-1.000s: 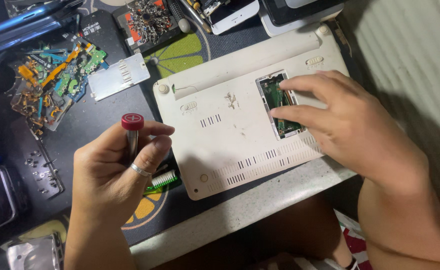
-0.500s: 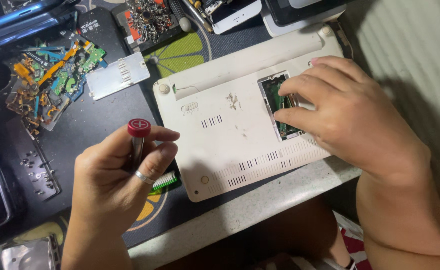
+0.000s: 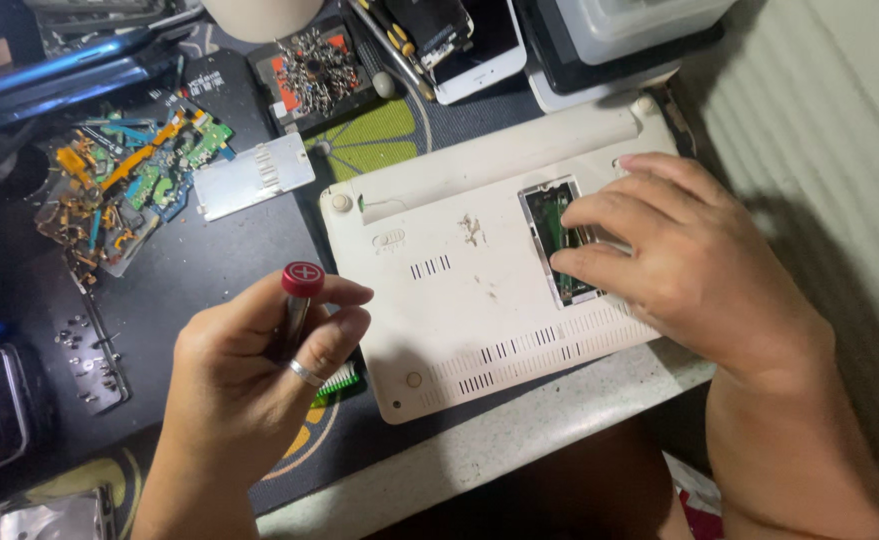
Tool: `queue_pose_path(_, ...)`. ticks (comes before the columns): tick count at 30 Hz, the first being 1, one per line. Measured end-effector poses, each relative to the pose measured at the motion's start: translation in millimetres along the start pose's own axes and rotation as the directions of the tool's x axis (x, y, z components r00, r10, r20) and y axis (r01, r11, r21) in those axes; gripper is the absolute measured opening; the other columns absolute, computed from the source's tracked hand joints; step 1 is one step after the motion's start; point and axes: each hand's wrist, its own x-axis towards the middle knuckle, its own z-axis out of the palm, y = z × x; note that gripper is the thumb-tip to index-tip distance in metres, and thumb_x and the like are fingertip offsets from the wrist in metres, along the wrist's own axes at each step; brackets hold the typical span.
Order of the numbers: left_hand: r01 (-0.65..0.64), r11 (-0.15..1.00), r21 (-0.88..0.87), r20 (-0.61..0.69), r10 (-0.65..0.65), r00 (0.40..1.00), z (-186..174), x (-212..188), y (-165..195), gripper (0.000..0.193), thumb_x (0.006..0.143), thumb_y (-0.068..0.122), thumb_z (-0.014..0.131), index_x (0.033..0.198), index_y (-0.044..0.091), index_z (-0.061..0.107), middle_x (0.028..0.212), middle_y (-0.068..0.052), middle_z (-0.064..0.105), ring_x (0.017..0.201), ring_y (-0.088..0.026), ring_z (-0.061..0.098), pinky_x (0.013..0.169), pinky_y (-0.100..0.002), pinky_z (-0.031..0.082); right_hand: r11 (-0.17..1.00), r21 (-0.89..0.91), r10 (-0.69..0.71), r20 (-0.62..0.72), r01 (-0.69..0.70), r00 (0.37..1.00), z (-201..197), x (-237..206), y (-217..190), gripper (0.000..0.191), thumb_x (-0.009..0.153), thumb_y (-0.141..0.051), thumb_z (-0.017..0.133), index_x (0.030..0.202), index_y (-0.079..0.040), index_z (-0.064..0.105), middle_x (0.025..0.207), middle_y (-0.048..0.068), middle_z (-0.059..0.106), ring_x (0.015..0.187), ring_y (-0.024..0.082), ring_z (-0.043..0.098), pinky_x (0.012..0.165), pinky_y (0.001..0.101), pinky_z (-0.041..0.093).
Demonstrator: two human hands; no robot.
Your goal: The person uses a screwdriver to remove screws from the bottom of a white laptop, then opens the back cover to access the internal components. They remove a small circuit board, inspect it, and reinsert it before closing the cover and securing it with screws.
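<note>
While the left hand curls closed around a screwdriver, only the tool's round red cap with a pale cross mark and a bit of dark shaft show above the fingers; a ring sits on one finger. At 3 o'clock from it, the right hand lies loosely open, holding nothing, with fingertips pressing into a small rectangular bay. That bay is cut into the underside of a cream-white laptop, scuffed and slotted with vent rows, lying face down on the tabletop edge. Inside the bay a green memory board shows. Just under the left hand, a second green memory stick peeks out. At 11 o'clock lies a silver cover plate, with a heap of colourful circuit scraps beside it.
</note>
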Motion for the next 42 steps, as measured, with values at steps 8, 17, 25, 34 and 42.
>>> queue_pose_path(8,0.029,0.997,0.069,0.001,-0.029,1.000,-2.0,0.2,2.6,0.015,0.091,0.008,0.076,0.104,0.001,0.075,0.069,0.005,0.061,0.067,0.000,0.054,0.060,-0.018,0.048,1.000,0.029,0.011,-0.065,-0.009,0.998,4.2,-2.0,2.6,0.016,0.075,-0.009,0.072,0.089,-0.014,0.077,0.102,0.001,0.071,0.099,0.023,0.068,0.107,0.0455,0.048)
queue_pose_path(17,0.043,0.999,0.004,0.025,-0.043,0.999,-0.1,-1.8,0.4,0.015,0.090,0.007,0.075,0.104,0.001,0.074,0.067,0.006,0.057,0.064,0.000,0.050,0.056,-0.018,0.044,1.000,0.021,0.001,-0.065,0.001,0.998,5.0,-1.2,1.1,0.013,0.077,-0.011,0.073,0.089,-0.014,0.077,0.098,0.000,0.071,0.097,0.022,0.068,0.106,0.0460,0.049)
queue_pose_path(25,0.003,1.000,0.007,0.017,-0.003,1.000,1.9,-1.1,1.9,0.016,0.090,0.004,0.076,0.105,0.001,0.073,0.068,0.006,0.056,0.064,0.000,0.050,0.056,-0.018,0.044,1.000,-0.030,0.003,-0.087,-0.006,0.996,4.8,0.6,-0.2,0.014,0.079,-0.011,0.074,0.091,-0.015,0.078,0.095,0.001,0.071,0.093,0.022,0.068,0.105,0.0452,0.050)
queue_pose_path(34,-0.055,0.992,0.112,0.026,0.052,0.998,0.6,-3.5,3.3,0.017,0.091,0.003,0.075,0.108,0.001,0.073,0.065,0.006,0.056,0.062,0.000,0.050,0.057,-0.017,0.044,0.992,-0.119,-0.043,-0.120,0.029,0.992,4.7,4.8,-1.8,0.013,0.075,-0.011,0.076,0.088,-0.013,0.079,0.090,0.002,0.070,0.086,0.021,0.067,0.099,0.0438,0.052)
queue_pose_path(42,-0.041,0.992,0.122,0.040,0.037,0.999,1.0,-2.8,6.1,0.018,0.090,0.002,0.074,0.108,0.001,0.073,0.067,0.005,0.061,0.064,0.001,0.057,0.059,-0.017,0.048,0.996,-0.082,-0.038,-0.102,0.030,0.994,0.6,3.4,-4.5,0.017,0.073,-0.010,0.075,0.089,-0.012,0.079,0.091,0.001,0.071,0.088,0.021,0.068,0.100,0.0445,0.052)
